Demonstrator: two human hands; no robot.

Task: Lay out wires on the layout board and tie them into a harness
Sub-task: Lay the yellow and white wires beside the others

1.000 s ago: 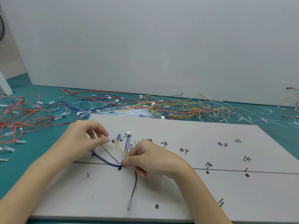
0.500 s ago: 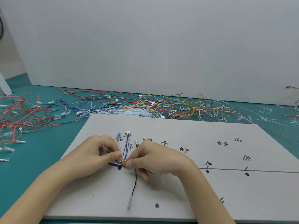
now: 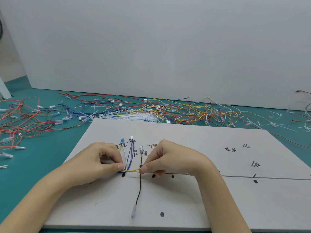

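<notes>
The grey layout board (image 3: pixel 193 199) lies in front of me, with a drawn line, black dots and handwritten labels. A small bundle of blue, white and yellow wires (image 3: pixel 128 155) runs from its connectors near the board's top down to my left hand (image 3: pixel 99 161), which pinches the bundle at a black dot. My right hand (image 3: pixel 168 158) pinches the yellow wire (image 3: pixel 132 169), which is stretched level between both hands along the drawn line. A black wire (image 3: pixel 139 190) with clear end sleeves lies across the line, passing under the yellow one.
Behind the board a heap of loose wires (image 3: pixel 176 111) in red, yellow, blue and white and white cable ties (image 3: pixel 134 116) spreads over the green table. More red wires (image 3: pixel 18 121) lie at the left. A grey wall stands behind.
My left hand came down from the bundle's upper left to the dot. My right hand drew the yellow wire out to the right, away from the left hand, so it now spans the gap.
</notes>
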